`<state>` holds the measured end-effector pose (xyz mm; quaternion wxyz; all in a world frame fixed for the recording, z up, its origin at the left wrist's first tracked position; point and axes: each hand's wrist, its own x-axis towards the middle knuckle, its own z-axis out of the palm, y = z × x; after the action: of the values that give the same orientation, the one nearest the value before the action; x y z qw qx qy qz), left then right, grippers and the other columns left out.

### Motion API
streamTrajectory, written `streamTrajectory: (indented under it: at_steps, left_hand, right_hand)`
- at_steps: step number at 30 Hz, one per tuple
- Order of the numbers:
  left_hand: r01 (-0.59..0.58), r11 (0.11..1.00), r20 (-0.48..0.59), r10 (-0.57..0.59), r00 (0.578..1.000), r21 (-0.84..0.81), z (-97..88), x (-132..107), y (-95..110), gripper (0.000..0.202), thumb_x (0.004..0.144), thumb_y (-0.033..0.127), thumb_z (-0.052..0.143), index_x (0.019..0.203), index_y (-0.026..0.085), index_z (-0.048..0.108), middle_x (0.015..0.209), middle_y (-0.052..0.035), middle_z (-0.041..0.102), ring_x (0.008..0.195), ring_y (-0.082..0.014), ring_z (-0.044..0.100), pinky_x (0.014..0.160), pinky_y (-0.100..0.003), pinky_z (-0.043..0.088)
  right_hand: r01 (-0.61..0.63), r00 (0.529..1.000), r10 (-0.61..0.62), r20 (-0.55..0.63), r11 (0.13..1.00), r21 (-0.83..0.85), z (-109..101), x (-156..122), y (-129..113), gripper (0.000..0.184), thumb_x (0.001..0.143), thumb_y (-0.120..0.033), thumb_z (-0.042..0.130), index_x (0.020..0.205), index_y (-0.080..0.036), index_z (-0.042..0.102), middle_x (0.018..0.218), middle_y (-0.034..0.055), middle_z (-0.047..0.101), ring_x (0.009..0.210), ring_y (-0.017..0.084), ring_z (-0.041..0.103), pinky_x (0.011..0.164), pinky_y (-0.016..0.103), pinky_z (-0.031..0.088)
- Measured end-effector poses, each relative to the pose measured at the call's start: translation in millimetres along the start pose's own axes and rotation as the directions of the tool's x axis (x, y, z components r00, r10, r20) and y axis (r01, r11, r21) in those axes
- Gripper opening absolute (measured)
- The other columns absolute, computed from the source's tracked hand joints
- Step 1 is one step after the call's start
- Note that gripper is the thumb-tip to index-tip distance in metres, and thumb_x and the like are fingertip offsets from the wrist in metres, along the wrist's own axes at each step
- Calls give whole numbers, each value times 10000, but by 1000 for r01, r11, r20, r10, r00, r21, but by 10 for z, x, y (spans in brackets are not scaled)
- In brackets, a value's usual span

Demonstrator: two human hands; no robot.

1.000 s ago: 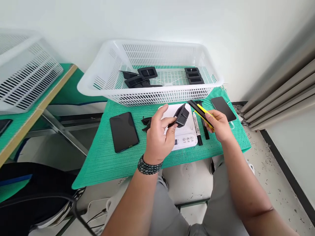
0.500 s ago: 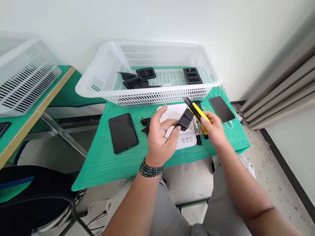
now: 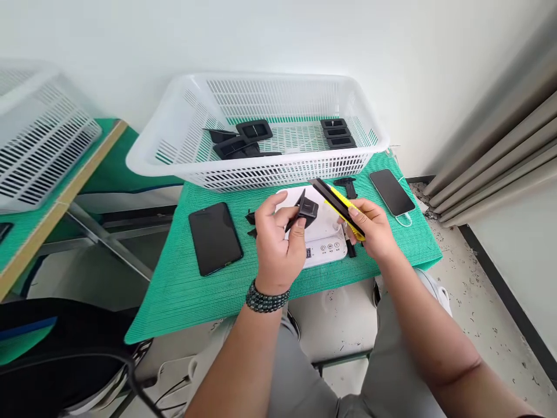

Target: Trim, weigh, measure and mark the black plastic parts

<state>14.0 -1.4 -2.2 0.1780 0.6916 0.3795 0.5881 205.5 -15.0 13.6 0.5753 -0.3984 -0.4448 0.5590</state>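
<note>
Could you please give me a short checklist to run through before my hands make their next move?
1. Left hand grips the black part: ok, held between thumb and fingers.
2. Right hand grips the yellow cutter: ok, around its handle.
3. Cutter's tip clear of the left fingers: ok, a gap shows.
4. Edges of the held part clean: cannot tell, too small to see.
5. Scale's display readable: cannot tell, too small.
6. Parts in the basket neatly lined up: not ok; three are in a row, the others lie in a jumble.
</note>
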Motion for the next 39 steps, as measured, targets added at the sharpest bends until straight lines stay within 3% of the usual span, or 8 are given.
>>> streamTrajectory:
  at_steps: [3,8,18,22,28,32,35,39]
  left_hand:
    - [-40,996,26,39,999,75,-46,21,-29,452,1050,342,543,1469,241,408,1066,-82,685,947,-208,737,857,-382,631]
    - [-116,987,73,109,991,108,-66,20,-28,472,1055,295,515,1503,246,373,1078,-81,687,952,-205,739,861,-373,631]
    - [-110,993,93,106,990,45,-54,30,-30,476,1057,295,524,1505,243,372,1019,-69,702,896,-188,735,806,-341,626]
    - [-93,996,100,93,991,-3,-57,31,-13,466,1054,307,537,1495,244,397,1008,-68,717,901,-184,732,821,-338,621]
    - [64,973,54,-54,997,-223,16,16,-12,626,1008,368,639,1554,286,345,977,-51,732,787,-169,696,773,-347,619]
    - [193,897,121,-158,980,-396,105,-7,-8,679,1015,443,615,1592,342,273,1010,-54,719,771,-163,702,712,-316,622]
    - [214,901,186,-152,971,-377,138,-10,40,806,979,515,650,1615,349,184,1104,-89,708,886,-213,742,764,-388,657]
    - [168,961,224,-118,967,-219,131,13,137,958,959,564,656,1632,336,13,1224,-154,680,970,-255,755,781,-461,677]
  right_hand:
    - [1,995,3,97,999,-40,-73,7,-44,436,817,-612,792,886,-196,680,641,-31,671,360,71,468,357,221,315]
    - [36,999,-38,-16,995,-97,-173,49,-75,450,811,-627,792,817,-196,666,567,-50,605,353,74,452,335,212,281]
    - [-21,998,31,59,987,-157,-231,48,-73,466,818,-652,772,836,-199,667,553,-53,583,364,74,420,338,215,276]
    - [51,993,-75,-93,970,-238,-226,79,-67,471,802,-650,790,774,-200,650,543,-57,558,364,73,425,351,221,291]
    - [42,998,-43,-45,999,-16,-67,8,-56,463,810,-650,775,838,-222,601,636,-41,640,384,78,460,370,226,327]
    - [-47,998,41,41,987,156,102,-51,56,509,767,-657,801,950,-233,585,672,-54,638,391,77,450,363,223,296]
    - [-123,990,106,90,970,210,175,-54,115,521,748,-614,832,1007,-248,565,543,-109,509,386,93,441,359,217,266]
    - [-133,991,124,53,959,248,185,-33,93,541,704,-577,859,1024,-257,563,762,-67,654,385,60,430,359,234,268]
